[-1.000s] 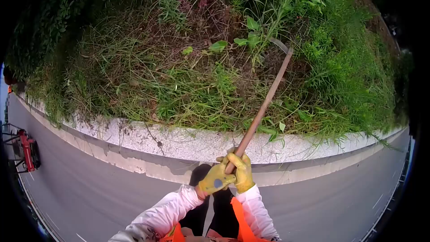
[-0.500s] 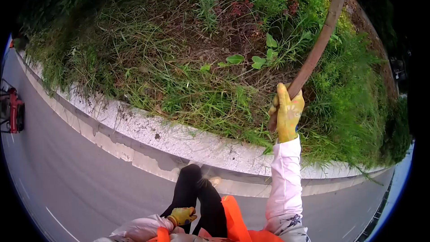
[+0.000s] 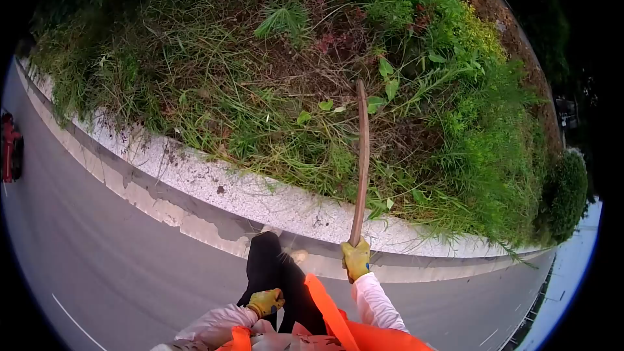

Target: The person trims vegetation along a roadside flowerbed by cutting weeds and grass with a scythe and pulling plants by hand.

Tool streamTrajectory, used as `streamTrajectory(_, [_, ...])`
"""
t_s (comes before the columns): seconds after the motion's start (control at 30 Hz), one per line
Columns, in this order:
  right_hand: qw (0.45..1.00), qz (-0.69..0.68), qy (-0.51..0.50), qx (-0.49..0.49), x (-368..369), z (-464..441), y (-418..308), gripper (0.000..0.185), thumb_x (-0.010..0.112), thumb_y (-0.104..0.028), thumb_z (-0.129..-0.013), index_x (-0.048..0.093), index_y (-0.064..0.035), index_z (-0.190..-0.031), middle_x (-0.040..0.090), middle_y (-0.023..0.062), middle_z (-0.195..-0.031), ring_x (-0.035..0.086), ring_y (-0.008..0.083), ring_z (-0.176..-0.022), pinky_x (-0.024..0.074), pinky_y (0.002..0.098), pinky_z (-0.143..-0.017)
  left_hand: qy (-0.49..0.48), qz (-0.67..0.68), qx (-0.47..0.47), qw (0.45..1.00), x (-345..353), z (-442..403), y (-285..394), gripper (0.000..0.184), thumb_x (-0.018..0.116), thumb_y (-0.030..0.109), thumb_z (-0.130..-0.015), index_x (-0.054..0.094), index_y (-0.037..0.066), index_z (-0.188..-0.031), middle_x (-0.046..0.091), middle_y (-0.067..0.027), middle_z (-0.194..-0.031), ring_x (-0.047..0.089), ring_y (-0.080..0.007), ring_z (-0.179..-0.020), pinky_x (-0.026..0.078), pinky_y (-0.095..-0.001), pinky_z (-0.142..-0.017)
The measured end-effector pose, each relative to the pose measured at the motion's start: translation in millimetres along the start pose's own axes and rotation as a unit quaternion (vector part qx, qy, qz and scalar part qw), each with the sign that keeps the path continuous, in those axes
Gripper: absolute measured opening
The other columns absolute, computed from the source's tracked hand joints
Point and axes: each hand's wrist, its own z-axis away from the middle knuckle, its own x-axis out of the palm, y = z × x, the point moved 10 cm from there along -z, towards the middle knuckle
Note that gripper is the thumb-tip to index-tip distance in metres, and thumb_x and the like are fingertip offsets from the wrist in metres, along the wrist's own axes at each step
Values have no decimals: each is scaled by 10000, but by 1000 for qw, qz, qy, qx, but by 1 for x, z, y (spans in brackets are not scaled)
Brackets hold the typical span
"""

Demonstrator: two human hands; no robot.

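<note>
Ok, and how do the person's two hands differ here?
The right hand grips the end of a long wooden handle, while the left hand looks curled closed, with nothing visible in it. The right hand is stretched out toward the pale curb; the left hand is drawn in close to the body, by the dark trousers. Both wear yellowish gloves.

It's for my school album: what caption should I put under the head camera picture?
A yellow-gloved right hand grips a long wooden handle above green plants beside a pale curb.
</note>
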Motion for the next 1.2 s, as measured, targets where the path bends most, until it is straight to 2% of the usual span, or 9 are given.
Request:
streamTrajectory(0.33, [946, -191, 35, -259, 31, -133, -270, 172, 627, -106, -832, 493, -27, -758, 481, 31, -547, 450, 150, -356, 372, 306, -338, -38, -34, -32, 998, 11, -2, -14, 340, 561, 426, -852, 604, 126, -1007, 678, -121, -973, 632, -326, -953, 476, -423, -810])
streamTrajectory(0.43, [998, 34, -47, -35, 84, -166, -132, 186, 594, -129, -797, 526, -11, -670, 490, 58, -499, 504, 195, -372, 363, 338, -335, -29, -2, -58, 998, -1, 2, -15, 321, 556, 397, -865, 601, 119, -1018, 678, -124, -967, 627, -337, -952, 477, -426, -811])
streamTrajectory(0.47, [964, 195, 10, -179, 88, -169, -47, 145, 604, -109, -783, 542, -8, -700, 496, 61, -503, 490, 188, -370, 360, 335, -338, -7, 5, -32, 999, 4, 0, -23, 315, 555, 394, -870, 600, 120, -1018, 677, -128, -966, 624, -342, -953, 476, -428, -810])
streamTrajectory(0.53, [991, 11, -126, 44, 80, -24, 24, 100, 643, -70, -749, 576, -5, -784, 497, 58, -530, 452, 163, -376, 350, 320, -354, 11, 15, -22, 1000, -8, -2, -18, 317, 556, 406, -865, 604, 127, -1008, 677, -132, -952, 630, -341, -940, 482, -427, -805])
streamTrajectory(0.57, [989, -51, -132, 34, 76, 8, 48, 95, 648, -76, -752, 577, -20, -783, 495, 45, -533, 460, 154, -391, 341, 310, -362, 10, 30, -19, 999, -9, -3, -14, 317, 556, 408, -864, 606, 128, -1005, 678, -133, -945, 632, -340, -934, 484, -425, -801])
streamTrajectory(0.9, [969, -233, -64, -42, 35, 22, -82, 122, 640, -83, -820, 530, -31, -826, 506, 29, -601, 452, 113, -415, 395, 260, -386, 31, -8, -50, 998, -17, -11, -11, 303, 579, 406, -849, 626, 138, -982, 688, -115, -921, 644, -343, -901, 493, -425, -786])
streamTrajectory(1.07, [909, -412, -22, -50, -22, 23, -16, 163, 662, -137, -833, 526, -50, -852, 500, 12, -600, 464, 111, -444, 416, 263, -424, -1, -60, -48, 997, -15, -24, 6, 376, 603, 462, -835, 645, 126, -1000, 679, -175, -922, 637, -373, -906, 488, -439, -801])
streamTrajectory(1.17, [897, -439, 53, 26, -77, 33, 34, 162, 663, -132, -832, 516, -65, -842, 453, -4, -581, 412, 106, -415, 406, 278, -416, -89, 224, -126, 962, 3, -48, 5, 422, 576, 403, -913, 586, 24, -1098, 669, -186, -981, 653, -328, -918, 494, -393, -812])
streamTrajectory(1.2, [884, -461, 81, 23, -91, 38, 47, 156, 661, -127, -835, 515, -72, -839, 443, -4, -572, 399, 110, -405, 395, 282, -407, -84, 179, -31, 980, -3, -66, 30, 424, 562, 385, -930, 567, 1, -1110, 658, -188, -996, 646, -317, -928, 493, -380, -825])
